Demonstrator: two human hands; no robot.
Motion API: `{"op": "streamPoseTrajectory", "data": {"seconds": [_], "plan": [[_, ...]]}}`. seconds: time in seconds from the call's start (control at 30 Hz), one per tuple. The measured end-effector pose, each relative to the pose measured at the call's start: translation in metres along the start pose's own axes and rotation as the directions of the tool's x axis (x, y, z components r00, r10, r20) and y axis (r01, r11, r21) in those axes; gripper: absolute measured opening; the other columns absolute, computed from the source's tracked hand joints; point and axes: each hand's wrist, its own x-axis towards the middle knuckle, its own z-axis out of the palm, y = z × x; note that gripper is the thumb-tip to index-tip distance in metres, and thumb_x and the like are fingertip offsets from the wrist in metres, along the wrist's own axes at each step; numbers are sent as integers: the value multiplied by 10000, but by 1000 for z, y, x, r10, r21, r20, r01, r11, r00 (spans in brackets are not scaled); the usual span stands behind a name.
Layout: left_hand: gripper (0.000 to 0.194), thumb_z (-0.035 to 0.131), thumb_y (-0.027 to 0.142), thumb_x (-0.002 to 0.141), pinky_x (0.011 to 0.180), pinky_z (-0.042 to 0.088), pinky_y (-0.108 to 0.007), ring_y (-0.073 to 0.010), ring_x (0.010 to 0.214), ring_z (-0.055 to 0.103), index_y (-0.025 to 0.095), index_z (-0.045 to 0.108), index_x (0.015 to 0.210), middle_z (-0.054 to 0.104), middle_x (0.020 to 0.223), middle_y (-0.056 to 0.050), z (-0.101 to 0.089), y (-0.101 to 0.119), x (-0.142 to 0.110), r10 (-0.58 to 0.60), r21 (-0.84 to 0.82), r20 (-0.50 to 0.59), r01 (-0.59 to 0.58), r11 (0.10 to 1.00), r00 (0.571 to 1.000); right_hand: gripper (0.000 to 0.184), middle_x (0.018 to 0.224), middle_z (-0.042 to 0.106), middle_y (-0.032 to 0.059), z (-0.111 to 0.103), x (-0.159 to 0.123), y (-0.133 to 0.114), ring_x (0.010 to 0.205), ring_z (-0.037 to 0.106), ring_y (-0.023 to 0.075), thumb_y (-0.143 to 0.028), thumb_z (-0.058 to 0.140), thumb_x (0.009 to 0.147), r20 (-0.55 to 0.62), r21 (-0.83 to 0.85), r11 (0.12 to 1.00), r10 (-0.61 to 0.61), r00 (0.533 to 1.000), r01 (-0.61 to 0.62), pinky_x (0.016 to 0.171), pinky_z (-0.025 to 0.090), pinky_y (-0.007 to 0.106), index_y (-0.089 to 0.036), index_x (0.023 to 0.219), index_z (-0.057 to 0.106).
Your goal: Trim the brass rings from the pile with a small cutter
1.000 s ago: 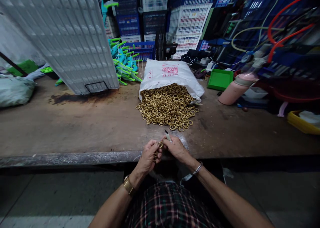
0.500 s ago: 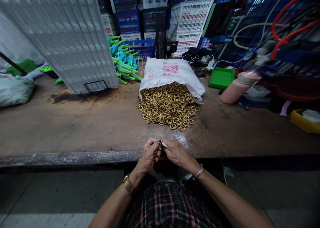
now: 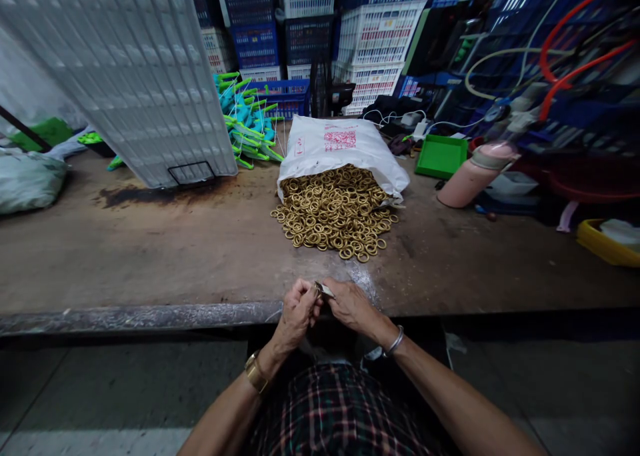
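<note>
My left hand (image 3: pixel 297 313) is closed around a small brass-coloured ring (image 3: pixel 317 288) at the near edge of the workbench (image 3: pixel 150 256). My right hand (image 3: pixel 353 304) pinches a thin pale blade or strip (image 3: pixel 327 290) that touches the ring from the right. Both hands meet just over the bench edge, above my plaid-clad lap. Farther back, a white sack (image 3: pixel 340 146) lies on its side, spilling a heap of the same brass rings (image 3: pixel 335 213) toward me.
A white slatted panel (image 3: pixel 130 76) leans at the back left beside green and blue plastic clips (image 3: pixel 250 126). A pink bottle (image 3: pixel 475 176), a green tray (image 3: pixel 441 156) and a yellow bin (image 3: pixel 607 243) sit at the right. Stacked crates (image 3: pixel 350 29) line the back.
The blade in my right hand has tipped down from upright to lie against the ring. Both hands have drawn slightly closer to me.
</note>
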Motion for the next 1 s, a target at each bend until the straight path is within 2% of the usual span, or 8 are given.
{"op": "streamPoseTrajectory", "data": {"seconds": [0.1,0.23,0.33,0.43,0.57,0.8,1.0], "plan": [[350,538,502,764,361,280,-139,-35,408,390,176,416,732,502,590,42,3,14,-8,-3,-14,67,4,1000,998,221,681,612,35,-5,6,4,579,503,133,-170,370,806,-1,-36,999,15,1000,-15,532,222,249,-174,925,557],[354,573,496,741,358,273,-133,-37,423,412,186,403,743,507,621,46,5,27,-12,1,-163,126,19,986,992,204,659,591,25,-10,8,4,573,490,126,-169,364,810,-75,-2,1000,25,997,-25,535,242,239,-170,895,550],[329,573,468,755,359,273,-127,-35,442,412,187,403,761,511,659,40,1,22,-8,10,-220,112,15,975,994,188,651,574,20,-12,2,-3,568,474,123,-155,353,803,-144,35,999,-2,990,8,544,253,236,-171,843,536],[330,572,473,755,365,273,-124,-33,450,410,187,409,775,520,680,32,-2,14,-7,-8,-231,103,32,972,995,197,647,571,16,-11,-5,-11,569,467,128,-124,374,749,-155,17,997,-67,986,70,545,244,245,-172,851,535],[358,587,498,732,363,261,-127,-33,436,394,191,404,763,513,651,37,-3,12,-8,-22,-232,90,42,972,996,263,673,588,25,-12,-9,-17,587,482,139,-108,366,724,-154,1,994,-106,982,107,547,238,253,-168,911,540],[323,553,481,767,372,258,-138,-38,441,383,194,404,771,510,661,34,-5,11,-9,20,-177,92,-3,984,996,255,681,600,36,-13,-8,-18,577,484,143,-116,382,719,-118,-21,997,-75,990,73,546,228,263,-164,909,546],[306,514,477,795,369,255,-155,-34,395,339,190,414,764,478,594,51,-7,11,-9,55,-60,97,-50,997,994,218,668,588,24,-15,-6,-15,568,472,131,-122,384,744,-22,4,995,-99,995,99,549,234,254,-167,889,540]]}}
